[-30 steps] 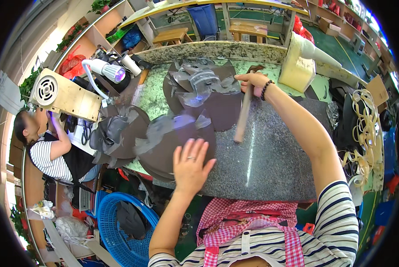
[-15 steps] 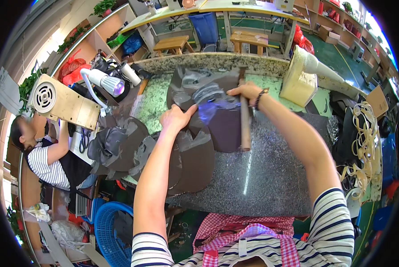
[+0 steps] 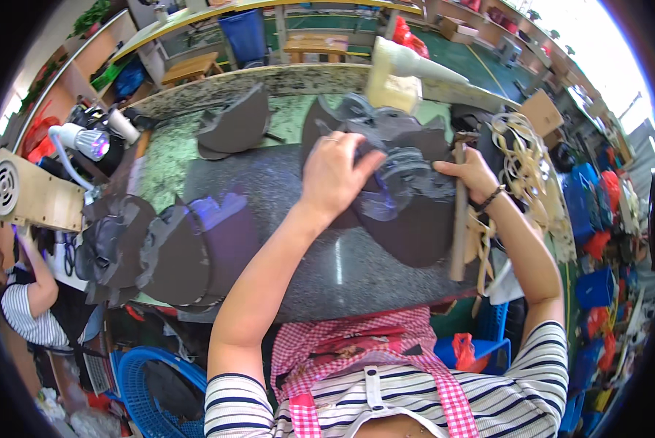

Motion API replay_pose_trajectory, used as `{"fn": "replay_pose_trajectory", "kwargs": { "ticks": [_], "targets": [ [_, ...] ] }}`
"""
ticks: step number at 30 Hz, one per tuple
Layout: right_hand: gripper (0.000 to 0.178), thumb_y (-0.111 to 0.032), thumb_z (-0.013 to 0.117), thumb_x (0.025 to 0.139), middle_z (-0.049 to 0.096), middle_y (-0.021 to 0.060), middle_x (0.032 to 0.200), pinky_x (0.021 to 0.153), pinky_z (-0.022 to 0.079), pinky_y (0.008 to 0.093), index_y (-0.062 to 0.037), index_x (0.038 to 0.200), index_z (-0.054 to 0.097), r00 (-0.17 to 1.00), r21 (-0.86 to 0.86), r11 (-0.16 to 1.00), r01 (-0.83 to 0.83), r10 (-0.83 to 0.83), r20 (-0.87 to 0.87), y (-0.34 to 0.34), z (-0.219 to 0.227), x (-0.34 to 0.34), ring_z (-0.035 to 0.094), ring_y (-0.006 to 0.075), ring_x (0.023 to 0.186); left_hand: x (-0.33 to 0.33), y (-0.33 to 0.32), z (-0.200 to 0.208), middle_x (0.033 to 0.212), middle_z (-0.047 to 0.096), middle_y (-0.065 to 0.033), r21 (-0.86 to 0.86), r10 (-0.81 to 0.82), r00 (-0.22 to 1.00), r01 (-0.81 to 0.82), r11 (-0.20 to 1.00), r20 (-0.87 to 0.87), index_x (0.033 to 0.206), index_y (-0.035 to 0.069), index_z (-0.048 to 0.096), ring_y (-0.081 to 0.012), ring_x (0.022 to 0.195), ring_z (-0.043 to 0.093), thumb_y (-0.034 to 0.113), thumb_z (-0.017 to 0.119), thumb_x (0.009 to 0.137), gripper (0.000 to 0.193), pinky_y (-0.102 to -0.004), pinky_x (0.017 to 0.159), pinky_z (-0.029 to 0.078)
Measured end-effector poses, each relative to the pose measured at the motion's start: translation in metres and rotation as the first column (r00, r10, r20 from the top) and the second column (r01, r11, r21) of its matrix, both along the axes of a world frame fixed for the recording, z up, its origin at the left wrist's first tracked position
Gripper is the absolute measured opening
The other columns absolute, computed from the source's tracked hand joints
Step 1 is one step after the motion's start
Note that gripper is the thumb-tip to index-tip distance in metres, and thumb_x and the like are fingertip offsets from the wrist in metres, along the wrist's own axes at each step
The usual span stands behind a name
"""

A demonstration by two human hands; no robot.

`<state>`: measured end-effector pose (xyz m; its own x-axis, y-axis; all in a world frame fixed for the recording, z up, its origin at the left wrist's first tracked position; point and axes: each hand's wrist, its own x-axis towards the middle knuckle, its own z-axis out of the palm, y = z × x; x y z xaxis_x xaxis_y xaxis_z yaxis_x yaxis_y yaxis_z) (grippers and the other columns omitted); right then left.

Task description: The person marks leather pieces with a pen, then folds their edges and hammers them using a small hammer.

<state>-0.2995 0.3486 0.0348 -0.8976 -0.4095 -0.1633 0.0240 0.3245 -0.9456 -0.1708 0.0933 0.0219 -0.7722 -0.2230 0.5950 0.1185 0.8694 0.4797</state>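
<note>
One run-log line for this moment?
left hand: on dark brown pieces | right hand: gripping brown stick | gooseneck lamp: lit | blue basket: lower left

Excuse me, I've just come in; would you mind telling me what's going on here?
A person is handling a cluster of dark brown pieces at the right side of a speckled slab. Their right hand grips a long brown bar beside the cluster; their left hand is on the pieces, though its exact grip is unclear. More dark pieces lie overlapping to the left, and a co-worker sits at the far left.
</note>
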Motion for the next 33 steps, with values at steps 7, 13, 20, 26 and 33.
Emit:
{"fn": "replay_pose_trajectory", "kwargs": {
  "ticks": [7,13,20,26,33],
  "targets": [
    [0.033,-0.012,0.075,0.082,0.066,0.0103,0.100,0.071,0.054,0.0281,0.0026,0.102,0.054,0.849,0.301,0.938,0.170,0.016,-0.528,0.014,-0.011,0.000,0.065,0.0144,0.080,-0.010,0.056,-0.035,0.095,0.063,-0.0125,0.062,-0.239,0.965,0.234,0.970,0.109,0.105,0.003,0.062,-0.0310,0.091,0.061,0.017,0.079,0.072,0.039,-0.0401,0.081,0.049],
    [0.048,-0.014,0.078,0.077,0.067,0.0179,0.096,0.041,0.051,0.0294,0.0066,0.099,0.041,0.897,0.326,0.910,-0.256,0.349,-0.270,-0.028,0.015,-0.003,0.067,0.0175,0.055,-0.009,0.067,-0.037,0.078,0.063,-0.0109,0.230,-0.216,0.969,0.185,0.955,0.121,0.088,0.002,0.062,-0.0316,0.076,0.062,0.005,0.077,0.069,0.025,-0.0426,0.071,0.049],
    [0.041,-0.008,0.078,0.074,0.067,0.0091,0.070,0.046,0.050,0.0298,0.0025,0.104,0.051,0.742,0.533,0.838,-0.119,0.432,-0.513,-0.053,0.004,-0.016,0.062,0.0140,0.050,0.029,0.083,-0.027,0.093,0.067,-0.0160,-0.118,-0.291,0.939,0.273,0.955,-0.185,0.097,0.005,0.054,-0.0408,0.096,0.063,0.002,0.065,0.081,0.019,-0.0462,0.083,0.050],
    [0.046,-0.036,0.077,0.078,0.066,0.0187,0.086,0.065,0.050,0.0377,0.0006,0.097,0.056,0.642,0.406,0.913,-0.044,0.337,-0.689,-0.030,0.011,-0.015,0.066,0.0284,0.076,0.119,0.068,0.034,0.080,0.062,-0.0031,0.801,-0.579,0.782,0.187,0.570,0.230,0.105,0.004,0.051,-0.0132,0.069,0.064,0.006,0.058,0.094,0.013,-0.0270,0.060,0.055],
    [0.022,-0.013,0.072,0.083,0.062,0.0111,0.076,0.062,0.050,0.0346,-0.0065,0.102,0.064,0.658,0.269,0.731,-0.627,0.682,-0.318,0.004,0.023,0.143,0.064,0.0246,0.066,0.144,0.013,-0.021,0.062,0.058,-0.0017,0.695,-0.536,0.599,-0.047,0.718,0.594,0.100,-0.001,0.056,-0.0093,0.051,0.061,0.012,0.065,0.089,0.020,-0.0237,0.044,0.048]
  ]
}}
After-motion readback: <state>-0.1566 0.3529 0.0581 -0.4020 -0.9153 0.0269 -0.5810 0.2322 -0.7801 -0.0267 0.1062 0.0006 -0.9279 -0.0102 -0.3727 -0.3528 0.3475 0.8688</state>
